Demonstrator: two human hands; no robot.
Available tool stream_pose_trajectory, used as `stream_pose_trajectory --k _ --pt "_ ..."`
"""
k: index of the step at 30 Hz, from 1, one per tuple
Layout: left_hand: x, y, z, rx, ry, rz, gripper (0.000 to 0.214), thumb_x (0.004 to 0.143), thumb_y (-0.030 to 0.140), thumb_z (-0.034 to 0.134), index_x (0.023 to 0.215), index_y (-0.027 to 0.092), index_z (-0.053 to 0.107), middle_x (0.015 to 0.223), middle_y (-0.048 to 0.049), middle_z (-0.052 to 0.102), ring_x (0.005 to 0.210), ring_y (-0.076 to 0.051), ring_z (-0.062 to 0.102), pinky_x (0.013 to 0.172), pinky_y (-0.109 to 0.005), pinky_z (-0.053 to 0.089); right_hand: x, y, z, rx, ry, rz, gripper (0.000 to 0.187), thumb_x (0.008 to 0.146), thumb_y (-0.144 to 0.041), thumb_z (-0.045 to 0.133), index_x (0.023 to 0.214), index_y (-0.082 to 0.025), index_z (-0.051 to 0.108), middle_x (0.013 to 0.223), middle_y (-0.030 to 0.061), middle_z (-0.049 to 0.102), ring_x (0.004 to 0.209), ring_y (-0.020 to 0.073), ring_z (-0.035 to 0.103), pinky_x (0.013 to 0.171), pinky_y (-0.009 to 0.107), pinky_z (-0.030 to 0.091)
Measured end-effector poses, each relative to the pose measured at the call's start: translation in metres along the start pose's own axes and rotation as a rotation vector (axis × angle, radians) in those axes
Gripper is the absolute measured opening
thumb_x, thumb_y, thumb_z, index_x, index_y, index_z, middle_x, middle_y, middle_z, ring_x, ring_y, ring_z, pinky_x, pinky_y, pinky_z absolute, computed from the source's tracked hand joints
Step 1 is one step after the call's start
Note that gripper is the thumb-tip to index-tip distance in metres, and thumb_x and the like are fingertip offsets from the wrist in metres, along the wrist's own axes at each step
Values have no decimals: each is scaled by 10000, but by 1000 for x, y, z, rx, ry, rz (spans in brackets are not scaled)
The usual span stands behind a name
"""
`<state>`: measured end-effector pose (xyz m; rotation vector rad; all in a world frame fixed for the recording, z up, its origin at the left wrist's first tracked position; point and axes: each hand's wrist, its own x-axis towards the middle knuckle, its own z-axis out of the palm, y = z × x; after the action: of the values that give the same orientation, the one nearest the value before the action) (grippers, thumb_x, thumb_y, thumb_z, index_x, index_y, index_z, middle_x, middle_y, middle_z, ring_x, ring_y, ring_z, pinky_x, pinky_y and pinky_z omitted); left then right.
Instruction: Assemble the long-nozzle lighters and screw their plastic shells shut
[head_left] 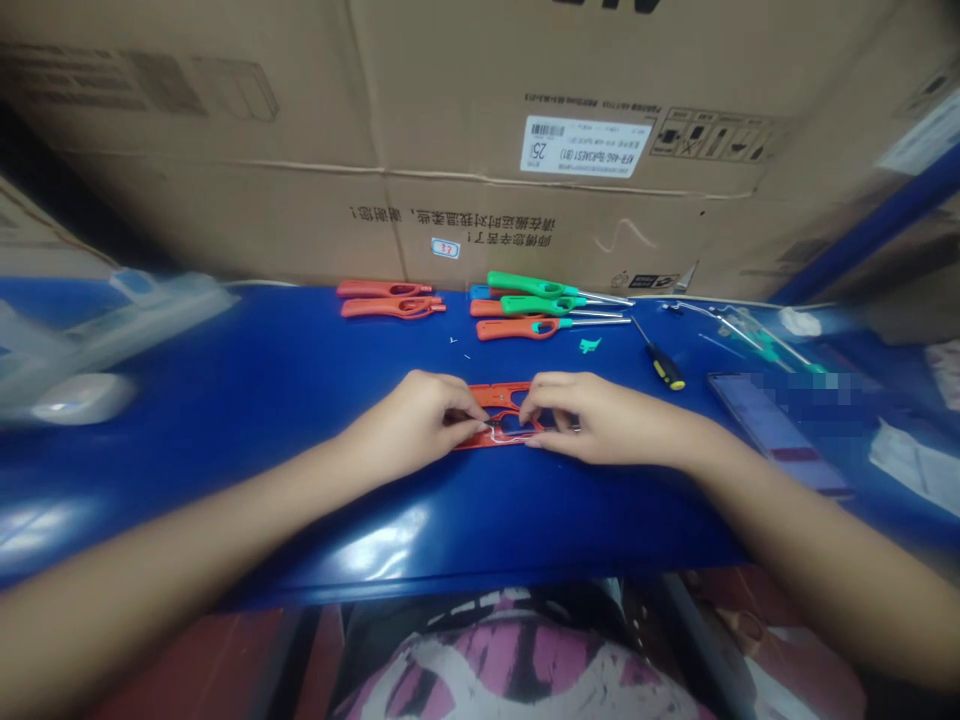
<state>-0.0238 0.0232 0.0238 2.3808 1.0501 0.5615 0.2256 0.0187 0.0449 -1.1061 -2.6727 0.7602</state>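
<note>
An orange lighter shell (504,398) lies flat on the blue table (300,420) in front of me. My left hand (420,420) pinches its left end, fingers curled and pressed together. Curled over the right end is my right hand (592,415), its fingertips pressing on the shell and on a thin pale wire or tube (501,436) running along the front edge. Part of the shell is hidden under both hands.
Behind lie two orange shells (390,300), several assembled green and orange lighters (540,305), a small green piece (589,345), a yellow-handled screwdriver (660,362), metal rods (742,335) and a phone (772,425). Cardboard boxes (480,150) wall the back. Blurred white objects (75,390) sit left.
</note>
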Motion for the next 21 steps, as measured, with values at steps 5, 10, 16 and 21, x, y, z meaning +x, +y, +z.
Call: stream_pose_trajectory --k 5,10,16,21 --pt "-1 2 4 -10 22 26 97 872 145 693 874 164 788 871 -34 757 779 -149 698 713 -243 513 2 12 17 151 82 24 96 834 -222 723 862 -161 655 824 -10 569 608 70 474 576 208 396" --pt "-2 2 9 -33 49 51 115 869 109 680 872 164 781 857 -31 751 766 -147 692 698 -239 511 3 16 17 229 73 56 128 825 -254 729 828 -166 636 709 -37 547 585 74 447 544 201 378" --pt "-3 4 11 -24 61 21 125 899 135 651 872 156 771 875 -44 755 789 -158 692 717 -248 515 1 13 18 152 78 50 112 830 -239 719 839 -172 630 744 -30 573 618 79 476 577 205 373" --pt "-5 6 9 75 38 12 144 926 171 617 925 182 760 944 -40 753 837 -186 697 751 -287 520 2 11 18 151 72 36 105 833 -219 710 830 -173 616 746 -27 567 625 86 466 591 213 357"
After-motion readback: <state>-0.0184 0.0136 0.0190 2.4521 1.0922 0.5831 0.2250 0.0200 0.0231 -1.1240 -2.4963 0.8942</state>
